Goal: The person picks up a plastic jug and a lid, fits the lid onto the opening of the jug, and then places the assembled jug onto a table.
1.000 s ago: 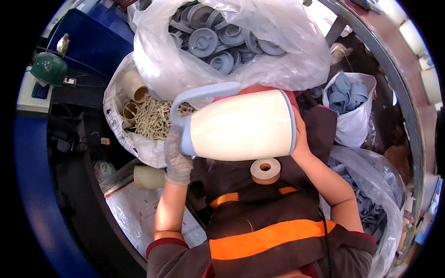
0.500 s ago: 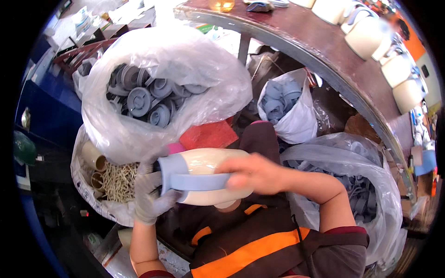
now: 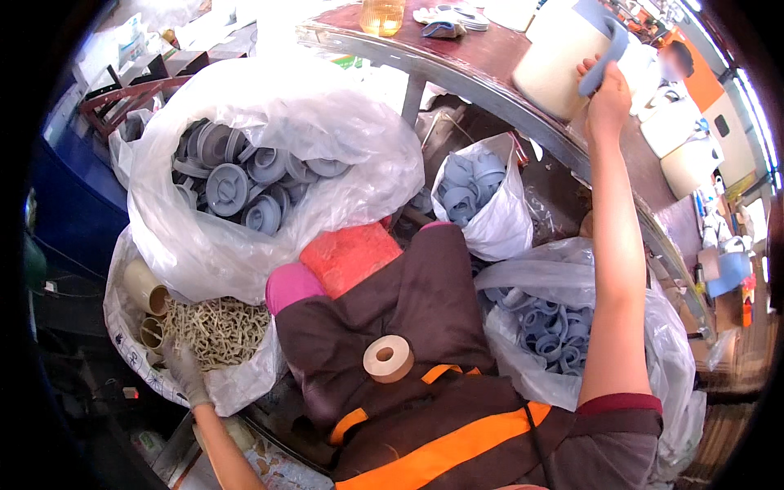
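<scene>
My right hand (image 3: 608,94) is closed round the blue-grey handle of a cream jug (image 3: 551,73). The jug stands upright on the table (image 3: 482,61) at the upper right, partly cut off by the picture's edge. In a grey-white glove, my left hand (image 3: 186,371) is at the left edge of a white sack; its fingers are blurred. That sack holds many small beige pieces (image 3: 224,331) and a few beige cylinders (image 3: 145,287), which lie just beyond the gloved fingers. On my lap sits a roll of tape (image 3: 398,369).
A large clear bag (image 3: 343,106) of grey round lids (image 3: 227,189) stands ahead on the left. Beyond my knees is a small white bag (image 3: 506,216) of blue-grey parts. Another clear bag (image 3: 670,343) with blue-grey rings stands under my right arm. More cream jugs (image 3: 690,167) line the table.
The jug has gone from over my lap to the table at the upper right, carried by my right hand. My left hand has let go of it and moved down-left to the sack.
</scene>
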Motion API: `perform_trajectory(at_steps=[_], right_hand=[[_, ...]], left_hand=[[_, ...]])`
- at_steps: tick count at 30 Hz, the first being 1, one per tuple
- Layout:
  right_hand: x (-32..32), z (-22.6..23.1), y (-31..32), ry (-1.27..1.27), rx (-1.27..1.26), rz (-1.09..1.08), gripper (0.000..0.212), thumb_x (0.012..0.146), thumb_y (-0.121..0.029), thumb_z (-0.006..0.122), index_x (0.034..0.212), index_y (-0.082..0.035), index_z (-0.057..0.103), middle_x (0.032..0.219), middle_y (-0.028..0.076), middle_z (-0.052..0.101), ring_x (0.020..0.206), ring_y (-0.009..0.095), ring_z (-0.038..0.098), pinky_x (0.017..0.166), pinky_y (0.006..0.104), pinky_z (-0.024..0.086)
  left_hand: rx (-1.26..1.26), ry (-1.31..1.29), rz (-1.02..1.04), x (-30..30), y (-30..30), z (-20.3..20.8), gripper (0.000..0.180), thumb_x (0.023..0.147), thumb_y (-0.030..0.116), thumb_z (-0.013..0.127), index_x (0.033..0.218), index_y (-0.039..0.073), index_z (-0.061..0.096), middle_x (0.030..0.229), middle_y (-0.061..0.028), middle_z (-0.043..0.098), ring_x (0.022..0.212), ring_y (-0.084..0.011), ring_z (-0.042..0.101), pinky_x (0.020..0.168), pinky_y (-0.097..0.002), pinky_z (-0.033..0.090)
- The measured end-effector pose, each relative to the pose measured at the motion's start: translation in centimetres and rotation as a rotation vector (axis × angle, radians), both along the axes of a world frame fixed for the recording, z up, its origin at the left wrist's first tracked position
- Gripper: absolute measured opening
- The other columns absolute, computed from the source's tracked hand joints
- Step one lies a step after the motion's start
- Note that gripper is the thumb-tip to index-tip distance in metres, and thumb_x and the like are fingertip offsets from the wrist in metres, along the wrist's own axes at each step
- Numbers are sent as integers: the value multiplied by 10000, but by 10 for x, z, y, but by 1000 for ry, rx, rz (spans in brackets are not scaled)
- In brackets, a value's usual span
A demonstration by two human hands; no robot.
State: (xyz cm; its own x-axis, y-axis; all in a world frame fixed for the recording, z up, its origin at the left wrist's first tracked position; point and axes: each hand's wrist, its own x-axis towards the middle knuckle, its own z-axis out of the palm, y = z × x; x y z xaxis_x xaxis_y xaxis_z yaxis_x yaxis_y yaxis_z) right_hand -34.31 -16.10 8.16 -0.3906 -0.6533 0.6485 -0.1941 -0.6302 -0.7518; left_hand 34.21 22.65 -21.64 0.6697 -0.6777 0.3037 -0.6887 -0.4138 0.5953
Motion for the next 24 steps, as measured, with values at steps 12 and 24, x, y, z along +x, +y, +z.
perform_trajectory(at_steps=[12,24], right_hand=[[128,-125,54,295,641,343,283,895,-183,564,1149,-67,614,1075,33,630,935,125,605,760,254,463],[295,-197,225,792,651,1191,544,785,-182,699,1267,-36,493,1222,119,562,1084,241,565,922,345,443]], left_hand=[[545,443,698,22,300,-95,622,898,497,466,1216,-28,569,1191,-183,608,1047,-315,602,914,-369,459],[-959,1179,269,-63,79,119,668,883,597,458,1251,43,526,1235,-161,579,1142,-310,550,1033,-427,405]])
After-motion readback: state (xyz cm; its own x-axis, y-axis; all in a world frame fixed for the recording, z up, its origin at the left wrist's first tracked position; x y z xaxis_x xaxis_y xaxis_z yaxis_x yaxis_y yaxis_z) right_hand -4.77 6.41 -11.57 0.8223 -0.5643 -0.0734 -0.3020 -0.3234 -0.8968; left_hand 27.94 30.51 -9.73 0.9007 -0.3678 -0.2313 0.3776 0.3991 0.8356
